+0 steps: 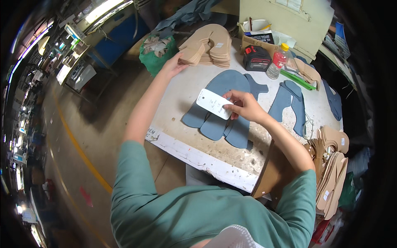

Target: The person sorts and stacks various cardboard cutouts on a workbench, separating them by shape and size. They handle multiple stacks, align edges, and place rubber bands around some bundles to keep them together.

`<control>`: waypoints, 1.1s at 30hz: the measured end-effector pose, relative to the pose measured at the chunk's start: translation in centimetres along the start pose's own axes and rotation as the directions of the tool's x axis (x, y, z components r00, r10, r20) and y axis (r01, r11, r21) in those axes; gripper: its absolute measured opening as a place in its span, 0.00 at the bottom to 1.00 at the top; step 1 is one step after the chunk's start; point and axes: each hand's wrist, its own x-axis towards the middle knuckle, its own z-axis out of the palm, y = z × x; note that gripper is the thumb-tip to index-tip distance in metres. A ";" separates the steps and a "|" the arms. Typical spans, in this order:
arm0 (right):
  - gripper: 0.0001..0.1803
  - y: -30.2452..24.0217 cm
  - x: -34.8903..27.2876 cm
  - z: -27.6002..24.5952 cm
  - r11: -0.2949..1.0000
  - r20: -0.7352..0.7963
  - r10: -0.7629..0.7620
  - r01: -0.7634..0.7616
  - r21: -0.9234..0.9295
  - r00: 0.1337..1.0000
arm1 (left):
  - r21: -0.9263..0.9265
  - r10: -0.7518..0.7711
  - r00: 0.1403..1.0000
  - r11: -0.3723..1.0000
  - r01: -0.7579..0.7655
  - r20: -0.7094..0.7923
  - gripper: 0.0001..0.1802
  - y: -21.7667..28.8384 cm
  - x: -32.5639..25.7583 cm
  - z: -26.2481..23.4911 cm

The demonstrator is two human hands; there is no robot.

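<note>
My right hand (247,106) pinches a white card tag (212,103) between thumb and fingers. The tag has a small hole at one end and dark writing on it. Beneath it, blue-grey flat cut pieces (213,126) lie fanned on the table, partly covered by the tag and hand. My left hand (173,66) stretches to the far left, its fingers closed on the near edge of a stack of tan curved cut pieces (192,53). A small white label sits on top of that stack. Some of the left fingers are hidden by the pieces.
A worn white table (173,111) holds more blue-grey pieces (295,101), a black-and-red block (257,58), a yellow-capped bottle (276,64) and a green tray (298,80). A green bag (155,56) stands beyond the left edge. Tan stacks (331,182) stand at right.
</note>
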 end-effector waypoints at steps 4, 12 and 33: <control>0.13 -0.4 -2.8 0.0 0.997 -0.017 0.034 -0.032 0.070 0.999 | -0.069 0.013 0.999 0.997 -0.016 -0.049 0.27 -1.3 5.1 4.1; 0.15 -1.1 -5.9 -1.3 0.979 -0.036 -0.028 0.035 0.203 0.999 | -0.144 0.086 0.956 0.981 -0.130 -0.281 0.35 -3.0 9.8 6.8; 0.15 8.3 -3.1 -1.8 0.991 -0.587 -0.126 0.122 -0.046 0.800 | 0.700 0.038 0.983 0.697 -0.156 0.181 0.13 1.9 -3.6 11.9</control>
